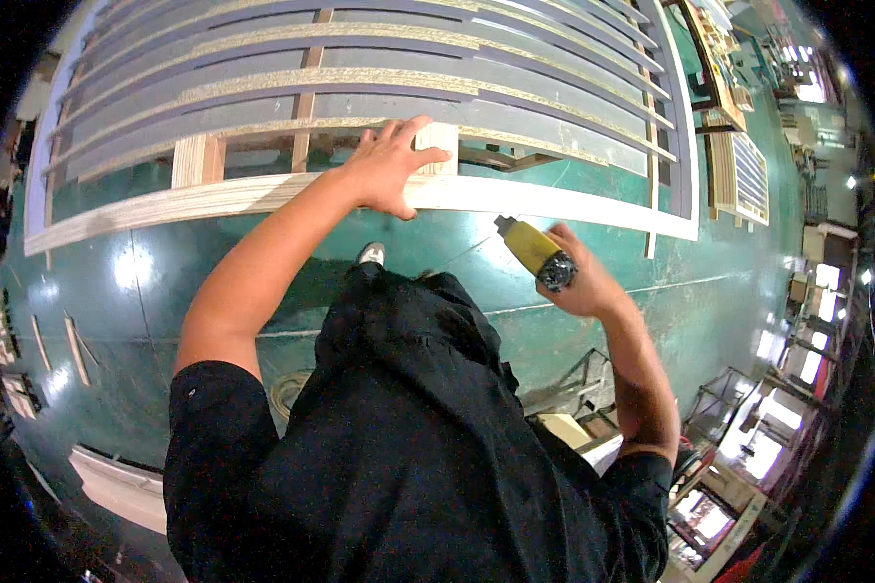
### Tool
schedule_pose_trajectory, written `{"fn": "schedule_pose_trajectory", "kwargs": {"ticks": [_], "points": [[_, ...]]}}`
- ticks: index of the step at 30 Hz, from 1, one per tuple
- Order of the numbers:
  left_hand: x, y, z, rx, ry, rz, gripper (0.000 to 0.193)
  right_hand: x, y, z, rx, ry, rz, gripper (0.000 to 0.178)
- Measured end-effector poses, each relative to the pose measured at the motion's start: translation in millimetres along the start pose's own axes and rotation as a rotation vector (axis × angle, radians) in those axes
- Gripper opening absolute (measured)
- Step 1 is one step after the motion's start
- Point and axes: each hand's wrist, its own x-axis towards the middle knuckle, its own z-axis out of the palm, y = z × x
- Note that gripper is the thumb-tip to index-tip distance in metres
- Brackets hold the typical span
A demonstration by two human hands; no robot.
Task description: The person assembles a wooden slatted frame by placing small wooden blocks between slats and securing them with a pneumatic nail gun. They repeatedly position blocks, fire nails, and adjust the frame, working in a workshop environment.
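The left hand (pixel 391 165) lay flat on the near rail (pixel 262 197) of a big slatted frame (pixel 360 87), fingers spread apart, the fingertips over a small pale wood block (pixel 439 146) that stood on that rail. The thumb pointed right along the rail's top edge. The palm pressed on the rail and the block together; nothing was gripped.

The right hand (pixel 583 282) held a yellow tool (pixel 538 255) with a black end, fingers wrapped tight around its rear. The tool's long axis ran on a slant, from the black end at the lower right up to the narrow dark tip at the upper left. That tip pointed toward the rail, just below it and to the right of the block, not touching. Whether the tip met the wood could not be seen for sure, but a gap of green floor showed between them.

The frame stretched across the top of the view, its long axis left to right, grey slats with raw chipboard edges running the same way. Short pale uprights (pixel 197 160) joined the rail to the slat above. The frame rested over a green floor (pixel 214 282). A shoe (pixel 370 255) showed under the rail. Loose wood strips (pixel 73 345) lay on the floor at far left. More slatted panels (pixel 749 175) stood at right, well apart.
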Motion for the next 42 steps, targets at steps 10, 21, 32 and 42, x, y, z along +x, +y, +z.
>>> {"fn": "schedule_pose_trajectory", "kwargs": {"ticks": [10, 21, 32, 42], "points": [[6.1, -14.0, 11.9, -0.144, 0.062, -0.034, 0.124, 137.2, -38.3, -32.3, -0.152, -0.360, -0.141, 0.060], [3.0, -14.5, 18.6, -0.104, 0.138, 0.006, 0.124, 166.0, -63.1, -37.9, -0.138, -0.441, 0.013, 0.070], [5.3, -17.0, 31.4, -0.104, 0.212, -0.012, 0.123, 167.7, -65.9, -34.9, -0.127, -0.386, -0.056, 0.053], [4.7, -13.9, 24.8, -0.112, 0.180, -0.030, 0.122, 170.3, -57.1, -35.2, -0.159, -0.400, -0.064, 0.052]]}}
